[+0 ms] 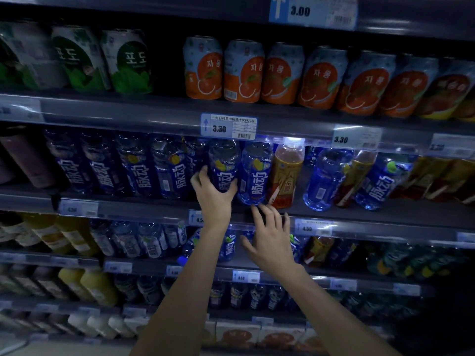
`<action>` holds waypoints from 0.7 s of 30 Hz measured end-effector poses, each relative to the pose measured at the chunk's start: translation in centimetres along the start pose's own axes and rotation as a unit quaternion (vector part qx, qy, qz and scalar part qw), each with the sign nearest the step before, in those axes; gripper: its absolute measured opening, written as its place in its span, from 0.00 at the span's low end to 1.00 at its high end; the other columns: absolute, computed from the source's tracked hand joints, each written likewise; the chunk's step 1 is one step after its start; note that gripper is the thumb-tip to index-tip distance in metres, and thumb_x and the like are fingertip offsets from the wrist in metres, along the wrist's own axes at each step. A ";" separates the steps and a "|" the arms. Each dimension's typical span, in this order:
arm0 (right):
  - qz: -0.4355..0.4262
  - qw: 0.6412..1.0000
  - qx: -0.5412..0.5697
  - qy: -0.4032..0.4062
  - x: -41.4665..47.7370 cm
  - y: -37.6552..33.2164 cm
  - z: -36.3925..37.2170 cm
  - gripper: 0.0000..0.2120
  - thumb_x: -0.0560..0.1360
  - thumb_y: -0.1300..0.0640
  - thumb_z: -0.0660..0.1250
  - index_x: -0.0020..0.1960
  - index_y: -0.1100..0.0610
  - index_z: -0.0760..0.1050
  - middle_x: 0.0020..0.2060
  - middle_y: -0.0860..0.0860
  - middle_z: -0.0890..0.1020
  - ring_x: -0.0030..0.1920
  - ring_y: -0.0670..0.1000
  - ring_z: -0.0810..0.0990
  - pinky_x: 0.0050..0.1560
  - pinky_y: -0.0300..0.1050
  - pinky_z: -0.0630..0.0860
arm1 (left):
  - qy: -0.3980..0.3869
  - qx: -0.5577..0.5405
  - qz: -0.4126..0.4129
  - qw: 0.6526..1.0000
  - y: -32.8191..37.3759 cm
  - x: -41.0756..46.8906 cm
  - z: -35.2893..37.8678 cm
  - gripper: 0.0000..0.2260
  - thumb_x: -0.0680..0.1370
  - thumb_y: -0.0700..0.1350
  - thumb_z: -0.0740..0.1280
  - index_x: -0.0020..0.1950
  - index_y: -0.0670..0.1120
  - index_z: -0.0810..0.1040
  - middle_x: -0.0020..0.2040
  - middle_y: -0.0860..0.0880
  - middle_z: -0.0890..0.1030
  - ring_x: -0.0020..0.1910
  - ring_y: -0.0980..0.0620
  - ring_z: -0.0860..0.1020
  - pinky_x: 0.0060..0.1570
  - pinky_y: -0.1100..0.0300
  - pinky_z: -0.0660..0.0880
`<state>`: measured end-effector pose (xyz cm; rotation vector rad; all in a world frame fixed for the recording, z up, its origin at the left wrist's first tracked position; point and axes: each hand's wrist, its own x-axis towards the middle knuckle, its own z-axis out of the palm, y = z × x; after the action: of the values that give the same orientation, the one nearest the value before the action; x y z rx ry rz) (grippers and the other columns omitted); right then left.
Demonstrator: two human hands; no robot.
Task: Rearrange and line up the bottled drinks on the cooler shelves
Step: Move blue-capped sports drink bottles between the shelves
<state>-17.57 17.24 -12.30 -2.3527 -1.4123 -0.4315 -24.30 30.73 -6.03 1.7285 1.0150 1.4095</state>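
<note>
A row of blue bottled drinks fills the second shelf (154, 210) of the cooler. My left hand (214, 195) grips one blue bottle (223, 160) at its lower half, holding it upright at the shelf's front. Right beside it stands another blue bottle (255, 173), then an amber tea bottle (286, 173). My right hand (271, 237) hovers just below that blue bottle's base with fingers spread and nothing in it. Further right, two more blue bottles (325, 178) and a second amber bottle (356, 176) stand mixed and tilted.
Orange cans (244, 71) and green cans (131, 62) line the top shelf. Price tags (228, 126) hang on the shelf edges. Lower shelves hold more blue bottles (151, 238), yellow juice bottles (97, 286) and cartons (237, 334).
</note>
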 end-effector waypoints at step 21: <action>0.000 1.000 -0.006 -0.017 -0.1 -0.1 -0.3 0.40 0.69 0.40 0.68 0.75 0.53 0.59 0.70 0.52 0.67 0.73 0.55 0.59 0.72 0.67 0.56 | -0.052 0.041 -0.011 0.998 0.7 0.2 -1.7 0.32 0.71 0.50 0.76 0.70 0.40 0.69 0.62 0.42 0.71 0.61 0.45 0.73 0.60 0.58 0.69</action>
<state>-17.75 17.11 -12.05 -2.3803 -1.4274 -0.4031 -25.81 30.65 -4.97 1.8241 1.0442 1.2669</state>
